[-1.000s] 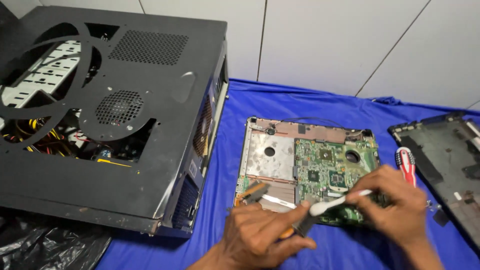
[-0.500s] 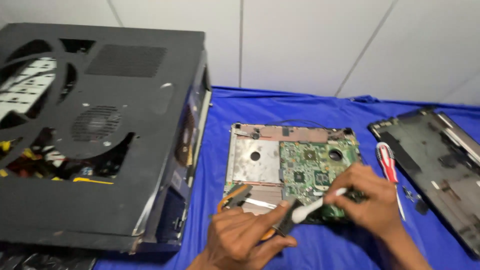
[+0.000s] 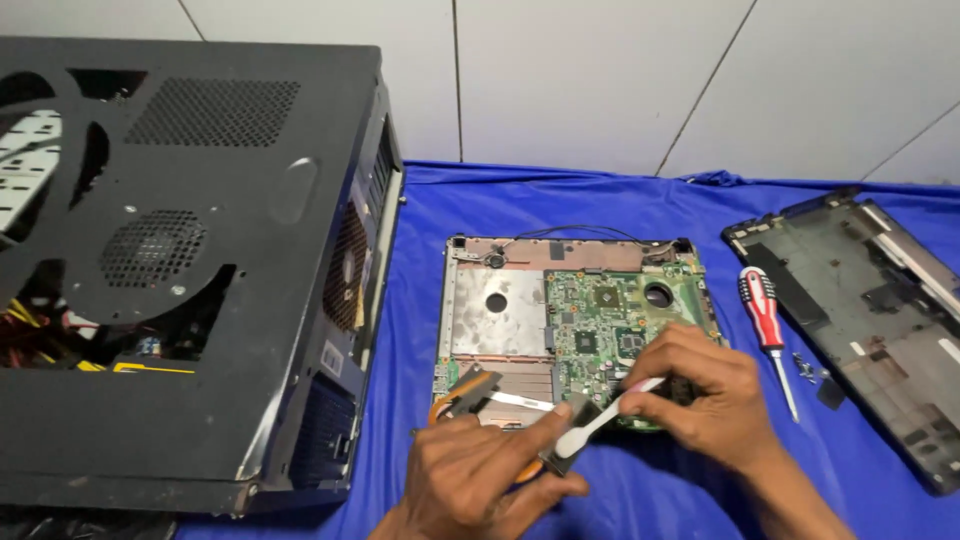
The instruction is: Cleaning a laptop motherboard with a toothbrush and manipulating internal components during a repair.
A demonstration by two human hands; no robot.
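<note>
**Brushing a small part over the open laptop board**

My left hand pinches a small dark part between thumb and forefinger, fingers curled tight around it, just in front of the near edge of the laptop base. My right hand is closed on the handle of a small white brush, held like a pen, its tip touching the dark part. To do this well, I judge I should keep the left grip steady and low over the blue cloth, use short light strokes away from the green motherboard, and keep my wrist off the board's chips.

The laptop base sits as a shallow tray: the motherboard fills its right half, a bare metal plate with a round hole its left, thin black wires along the far edge. To my right, a second dark laptop shell lies open and mostly hollow; a red-handled screwdriver and a few loose screws lie between the two. On my left, the black desktop case lies on its side, yellow and red cables visible through its cutouts.
</note>
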